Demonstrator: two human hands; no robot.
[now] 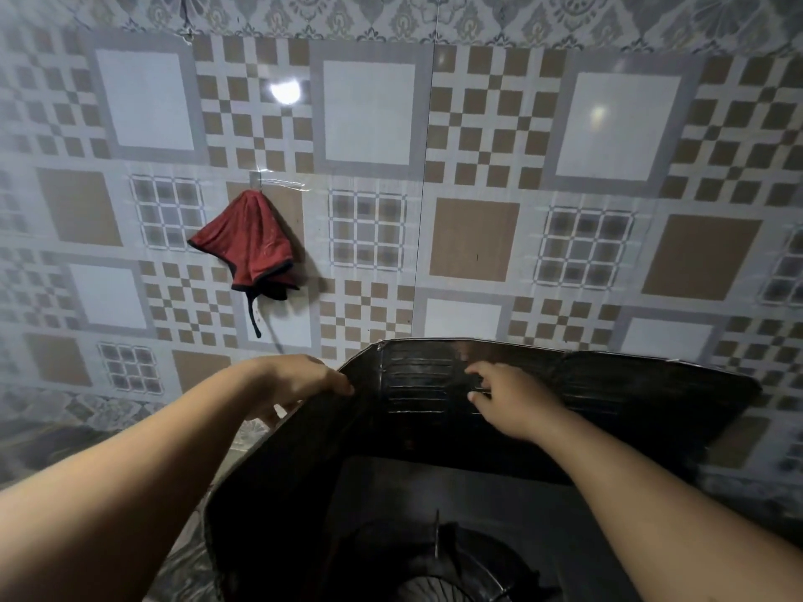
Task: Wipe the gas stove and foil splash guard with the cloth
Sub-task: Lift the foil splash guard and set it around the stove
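Observation:
A dark folded foil splash guard [608,388] stands around the gas stove [439,493], whose burner grate [439,571] shows at the bottom. My left hand [300,384] grips the guard's left panel at its top edge, thumb inside and fingers behind. My right hand [508,401] rests against the inner face of the back panel with fingers bent; whether it holds anything I cannot tell. A red cloth [250,241] with dark trim hangs from a hook on the wall, above and left of my left hand, untouched.
The patterned tiled wall [478,167] rises right behind the guard. A marbled counter [52,445] shows at the lower left, beside the guard's left panel.

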